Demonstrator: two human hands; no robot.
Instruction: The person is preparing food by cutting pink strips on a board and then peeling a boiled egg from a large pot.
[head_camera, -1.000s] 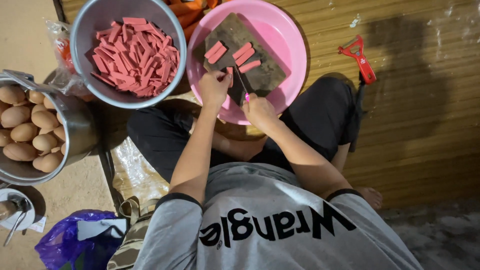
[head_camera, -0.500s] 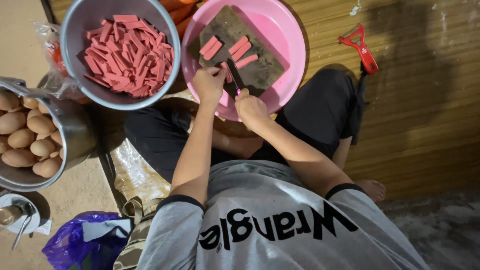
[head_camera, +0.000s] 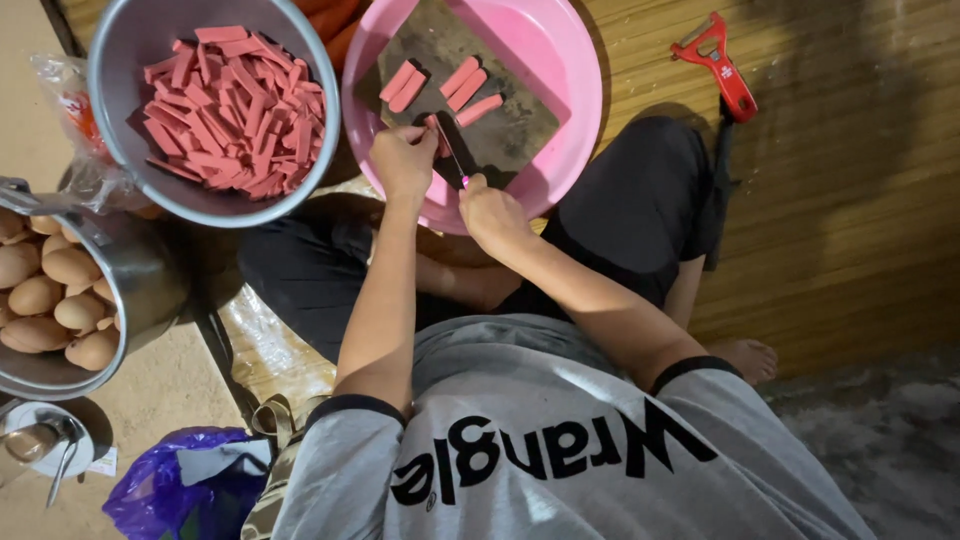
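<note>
My left hand (head_camera: 400, 160) presses a pink-red sausage piece (head_camera: 432, 122) onto a dark cutting board (head_camera: 520, 120). The board lies inside a pink basin (head_camera: 570, 60) that rests over my lap. My right hand (head_camera: 490, 212) grips a black-bladed knife (head_camera: 456, 150), and the blade lies on the board right beside my left fingers. Several cut pink-red strips (head_camera: 465, 80) lie farther up the board.
A grey bowl (head_camera: 120, 60) heaped with cut strips stands to the left. A metal pot (head_camera: 150, 270) of brown eggs stands lower left. A red peeler (head_camera: 720, 60) lies on the wooden floor at the upper right, and a purple bag (head_camera: 160, 490) at the bottom left.
Both hands stay at the board's near edge with the knife working the piece under my left fingers. The view has shifted slightly, so the bowls sit higher and more to the left.
</note>
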